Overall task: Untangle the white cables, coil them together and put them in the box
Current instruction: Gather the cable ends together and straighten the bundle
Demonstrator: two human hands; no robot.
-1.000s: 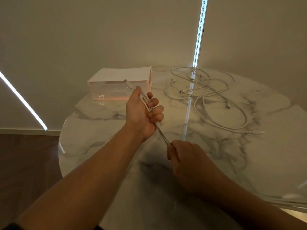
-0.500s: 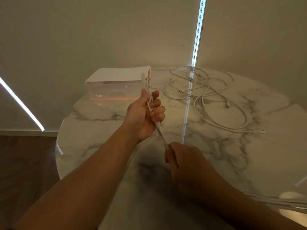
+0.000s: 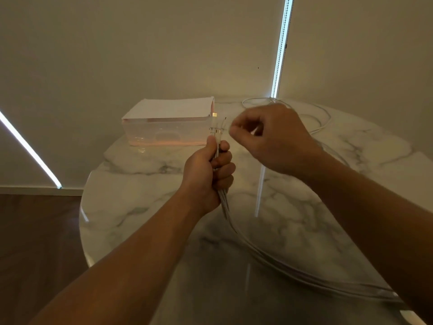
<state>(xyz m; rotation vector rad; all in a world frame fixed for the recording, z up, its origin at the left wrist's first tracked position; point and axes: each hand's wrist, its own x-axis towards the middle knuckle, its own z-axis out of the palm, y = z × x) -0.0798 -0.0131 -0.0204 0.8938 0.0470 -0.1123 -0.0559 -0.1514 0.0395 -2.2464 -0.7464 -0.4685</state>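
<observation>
My left hand (image 3: pixel 210 172) grips a bundle of white cables (image 3: pixel 269 261) upright above the marble table (image 3: pixel 145 195). The connector ends (image 3: pixel 216 130) stick up out of its fist. The rest of the bundle trails down and off to the lower right across the table. My right hand (image 3: pixel 269 139) hovers at the height of the connectors, just to their right, with curled fingers and thumb and forefinger drawn together; nothing shows between them. More white cable (image 3: pixel 324 118) lies behind it, mostly hidden. The translucent box (image 3: pixel 164 132) stands at the back left.
The table is round, and its left edge drops to a dark wooden floor (image 3: pixel 35 242). A wall stands close behind the table. A bright light strip (image 3: pixel 280 55) runs down the wall and reflects on the tabletop.
My right hand let go of the cables below my left hand and rose to the connector ends. My left hand turned the bundle upright, and the camera tilted.
</observation>
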